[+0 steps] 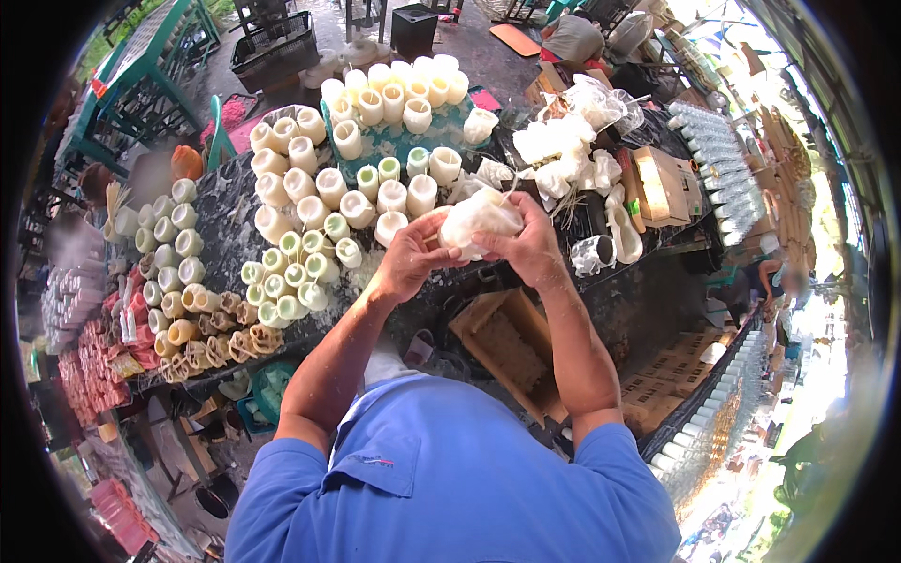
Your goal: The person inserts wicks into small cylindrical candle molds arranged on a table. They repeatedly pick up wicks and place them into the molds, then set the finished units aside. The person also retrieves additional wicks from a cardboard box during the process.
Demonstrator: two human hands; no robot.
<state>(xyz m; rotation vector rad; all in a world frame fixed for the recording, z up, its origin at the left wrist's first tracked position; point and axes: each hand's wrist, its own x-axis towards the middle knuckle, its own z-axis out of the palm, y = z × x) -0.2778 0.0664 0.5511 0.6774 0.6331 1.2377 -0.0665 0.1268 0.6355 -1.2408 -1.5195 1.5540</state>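
Both of my hands are raised over the near edge of the dark table, closed around a crumpled white cloth. My left hand grips its left side, and my right hand holds the right side with the thumb across the front. Whether something sits inside the cloth is hidden. Just beyond and to the left stand several white pillar candles, many hollowed at the top. Smaller pale green candles cluster nearer to me on the left.
More white candles stand on a green board at the back. Crumpled white cloths and a cardboard box lie to the right. An open carton is below the table edge. Rows of glass jars stand far right.
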